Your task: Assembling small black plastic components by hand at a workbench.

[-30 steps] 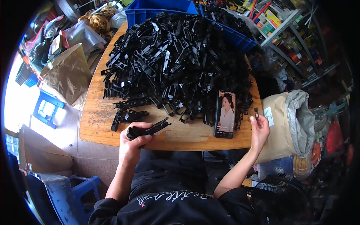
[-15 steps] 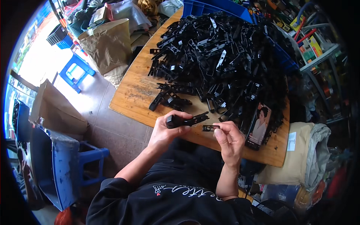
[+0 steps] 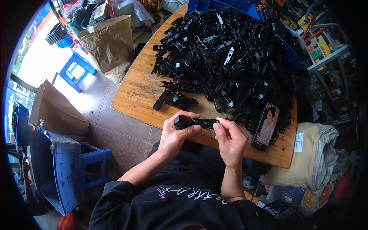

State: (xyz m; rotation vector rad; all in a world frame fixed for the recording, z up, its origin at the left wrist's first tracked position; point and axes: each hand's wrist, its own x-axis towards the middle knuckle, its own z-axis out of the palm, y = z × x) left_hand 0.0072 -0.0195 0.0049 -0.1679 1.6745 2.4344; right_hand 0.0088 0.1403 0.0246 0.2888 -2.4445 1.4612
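Since the frame half a second back, the right hand [image 3: 232, 140] has come in toward the left hand [image 3: 171, 133], closing the gap between the small frame-like piece and the long black part [image 3: 202, 123]. The two hands now meet on that part, just over the table's near edge: the left wraps its chunky end, thumb along the side, while the right thumb and forefinger pinch the slim end. Fingers and shade hide the joint, so I can't tell whether the small piece is seated.

To do this step well, I'd keep the left grip still, square the small piece to the slim end, press along the length rather than sideways, and feel that it sits flat before loosening the pinch; a slanted push could probably twist it.

Counting outward: two hands on one long part; one blue stool [image 3: 96, 163] at lower left; one phone [image 3: 265, 126], lying beside the pile; one wooden table [image 3: 138, 90]; one big heap of black parts [image 3: 218, 57], too tangled to number. Beyond are two blue crates, one behind the heap [image 3: 226, 6] and one along its right side [image 3: 294, 59], and a second blue stool [image 3: 78, 71] near the bright doorway.
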